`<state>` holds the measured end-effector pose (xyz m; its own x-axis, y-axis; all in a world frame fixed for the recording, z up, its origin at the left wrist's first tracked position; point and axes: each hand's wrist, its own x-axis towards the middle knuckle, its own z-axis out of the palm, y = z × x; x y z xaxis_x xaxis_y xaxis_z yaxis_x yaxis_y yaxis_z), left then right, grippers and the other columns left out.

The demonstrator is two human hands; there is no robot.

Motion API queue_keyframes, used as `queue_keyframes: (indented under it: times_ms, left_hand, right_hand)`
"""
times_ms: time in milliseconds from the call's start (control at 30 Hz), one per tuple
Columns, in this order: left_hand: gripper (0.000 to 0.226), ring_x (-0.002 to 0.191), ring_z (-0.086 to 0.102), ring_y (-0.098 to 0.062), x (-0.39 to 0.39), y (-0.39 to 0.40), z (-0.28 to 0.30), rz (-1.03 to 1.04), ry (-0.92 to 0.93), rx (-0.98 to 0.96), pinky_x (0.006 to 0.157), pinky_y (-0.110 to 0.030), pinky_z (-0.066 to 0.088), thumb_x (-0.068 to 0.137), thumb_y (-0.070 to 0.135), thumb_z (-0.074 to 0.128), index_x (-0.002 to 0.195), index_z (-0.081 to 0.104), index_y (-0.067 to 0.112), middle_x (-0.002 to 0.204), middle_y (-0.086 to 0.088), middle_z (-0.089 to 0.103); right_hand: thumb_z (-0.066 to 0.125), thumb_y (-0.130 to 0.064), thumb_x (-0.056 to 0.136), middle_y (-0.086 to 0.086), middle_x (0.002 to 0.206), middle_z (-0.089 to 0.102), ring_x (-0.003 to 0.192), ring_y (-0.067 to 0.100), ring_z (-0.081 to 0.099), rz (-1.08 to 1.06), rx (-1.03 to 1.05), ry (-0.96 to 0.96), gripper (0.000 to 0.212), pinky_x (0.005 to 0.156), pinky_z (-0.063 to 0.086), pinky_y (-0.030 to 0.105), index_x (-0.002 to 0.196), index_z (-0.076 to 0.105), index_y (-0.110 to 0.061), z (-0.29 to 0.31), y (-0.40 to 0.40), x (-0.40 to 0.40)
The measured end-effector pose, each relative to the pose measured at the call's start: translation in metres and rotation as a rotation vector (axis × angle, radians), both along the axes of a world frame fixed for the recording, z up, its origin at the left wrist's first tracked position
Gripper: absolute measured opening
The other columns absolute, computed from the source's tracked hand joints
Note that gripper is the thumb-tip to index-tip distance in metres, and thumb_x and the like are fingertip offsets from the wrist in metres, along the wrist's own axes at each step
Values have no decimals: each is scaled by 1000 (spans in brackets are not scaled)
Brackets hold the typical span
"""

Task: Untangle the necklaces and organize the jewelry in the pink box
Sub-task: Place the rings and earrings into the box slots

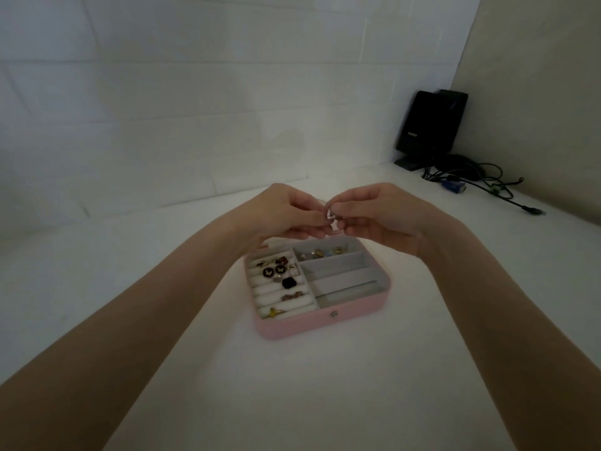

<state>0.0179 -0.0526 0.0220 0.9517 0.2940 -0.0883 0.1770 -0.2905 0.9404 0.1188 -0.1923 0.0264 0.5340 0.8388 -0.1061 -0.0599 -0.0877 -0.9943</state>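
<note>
The pink jewelry box (pixel 302 325) lies open on the white table, its front clasp facing me. Its left half has white padded rolls carrying several earrings and rings (pixel 276 271). The far right compartment (pixel 325 252) holds several small gold and pearl pieces; the other right compartments look bare. Above the box's far edge, my left hand (pixel 286 211) and my right hand (pixel 380 216) meet fingertip to fingertip, both pinching a small tangled piece of jewelry (pixel 331 216). Most of that piece is hidden by my fingers.
A black device on a stand (pixel 429 125) sits in the far right corner against the wall. Dark cables (pixel 481 180) and a blue connector (pixel 453 187) trail from it along the table's right side. White wall runs behind the table.
</note>
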Motion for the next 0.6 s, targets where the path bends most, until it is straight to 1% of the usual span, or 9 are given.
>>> queue_keyframes:
  times_ms: [67, 167, 267, 367, 433, 533, 600]
  left_hand:
    - [3, 63, 65, -1, -7, 4, 0, 1, -12, 23, 60, -11, 49, 83, 14, 67, 80, 68, 15, 67, 6, 71]
    - [5, 64, 64, 1, -19, 10, -1, -16, -4, 75, 59, -9, 49, 83, 15, 67, 78, 69, 16, 67, 7, 70]
    - [5, 62, 60, 2, -28, 15, -6, 3, -36, 106, 58, -9, 47, 81, 14, 68, 77, 69, 14, 64, 9, 68]
    - [6, 59, 58, 1, -34, 17, -13, 70, -123, 117, 58, -10, 46, 80, 9, 69, 75, 69, 13, 61, 9, 66]
    - [12, 59, 58, 0, -39, 19, -16, 83, -163, 146, 60, -11, 45, 78, 6, 70, 70, 68, 15, 62, 7, 66]
    - [16, 63, 62, -2, -47, 23, -17, 25, -190, 223, 63, -11, 48, 76, 2, 71, 68, 68, 16, 66, 4, 69]
    - [18, 63, 62, -2, -51, 25, -16, -34, -185, 275, 62, -10, 47, 75, 0, 72, 67, 68, 16, 64, 6, 68]
  right_hand:
    - [62, 3, 81, 6, 68, 66, 58, 9, 60, 8, 9, -32, 10, 57, 52, 16, 84, 69, -3, 1, 4, -3]
    - [64, 4, 81, 6, 72, 68, 62, 9, 61, 62, -13, -164, 15, 67, 53, 19, 91, 71, -5, 2, 6, -9]
    - [66, 3, 80, 5, 73, 70, 63, 8, 62, 72, -37, -274, 15, 66, 53, 17, 89, 71, -7, 1, 10, -18]
    - [67, 1, 78, 7, 69, 70, 63, 12, 65, 42, -24, -235, 11, 62, 53, 17, 88, 70, -3, -1, 16, -24]
    - [68, 2, 77, 9, 70, 69, 64, 13, 65, 55, -25, -200, 10, 62, 53, 17, 86, 70, -1, -3, 17, -27]
    - [69, 6, 74, 11, 75, 70, 68, 16, 65, 108, -54, -207, 13, 67, 55, 19, 83, 70, -4, -7, 18, -32]
    - [68, 7, 74, 12, 76, 70, 69, 18, 63, 145, -66, -214, 15, 69, 55, 22, 84, 69, -4, -10, 19, -35]
